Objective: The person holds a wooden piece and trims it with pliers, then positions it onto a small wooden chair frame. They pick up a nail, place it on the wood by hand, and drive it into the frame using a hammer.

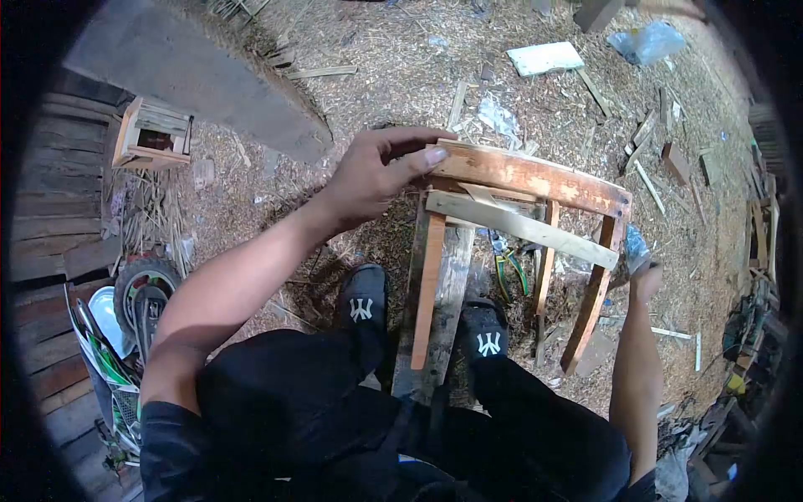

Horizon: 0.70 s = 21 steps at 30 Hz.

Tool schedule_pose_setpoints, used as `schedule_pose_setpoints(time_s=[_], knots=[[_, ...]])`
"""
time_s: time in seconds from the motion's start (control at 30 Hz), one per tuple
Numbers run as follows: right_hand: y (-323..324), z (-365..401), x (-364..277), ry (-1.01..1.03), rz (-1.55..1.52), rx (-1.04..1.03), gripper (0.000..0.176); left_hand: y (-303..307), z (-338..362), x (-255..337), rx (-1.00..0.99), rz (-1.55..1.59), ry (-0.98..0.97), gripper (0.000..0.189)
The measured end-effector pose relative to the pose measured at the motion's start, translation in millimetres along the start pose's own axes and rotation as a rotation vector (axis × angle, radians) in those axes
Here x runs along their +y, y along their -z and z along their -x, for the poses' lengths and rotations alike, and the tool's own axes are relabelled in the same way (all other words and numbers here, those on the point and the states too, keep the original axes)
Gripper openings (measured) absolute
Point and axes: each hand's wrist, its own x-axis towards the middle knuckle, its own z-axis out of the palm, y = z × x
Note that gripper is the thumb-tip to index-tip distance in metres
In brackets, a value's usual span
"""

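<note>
A small wooden frame [535, 174] with a curved reddish-brown top rail and several legs stands tilted over a weathered plank between my feet. Across it runs a paler, unpainted slat [519, 224]. My left hand [381, 173] grips the left end of the top rail, thumb on the upper face and fingers behind. To the right of the frame, my right hand [645, 282] is low and smeared, its fingers mostly hidden. A clear bluish plastic bag [636, 248] shows right beside that hand. Pliers [512, 268] with green and yellow handles lie below, seen through the frame.
Wood shavings and offcuts cover the ground. A pale board [545, 58] and a plastic bag [648, 42] lie at the far right. A grey slab [201, 71] juts in at upper left, near a small wooden box [153, 134] and a wheel [146, 289].
</note>
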Motion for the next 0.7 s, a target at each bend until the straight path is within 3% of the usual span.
schedule_pose_setpoints(time_s=[0.07,0.13,0.27,0.33,0.37,0.5,0.7], knots=[[6,-16,4,-0.003,0.008,0.047,0.036,0,-2,-4,0.006,0.000,0.006,0.046],[64,-45,-43,-0.024,-0.039,0.200,0.041,0,-6,-15,0.044,0.080,-0.075,0.041],[172,-55,-170,0.146,-0.718,0.089,0.028,1,-7,-19,0.052,0.066,-0.121,0.037],[216,-32,-243,0.243,-1.095,-0.083,0.013,1,-8,-17,0.027,0.098,-0.117,0.033],[232,-18,-275,0.291,-1.093,-0.154,0.014,2,-9,-16,0.025,0.107,-0.119,0.033],[254,70,-380,0.405,-1.135,-0.487,0.042,2,-5,-3,0.014,-0.024,-0.071,0.036],[222,125,-424,0.483,-1.156,-0.877,0.016,-3,-6,-6,0.031,0.043,-0.092,0.036]])
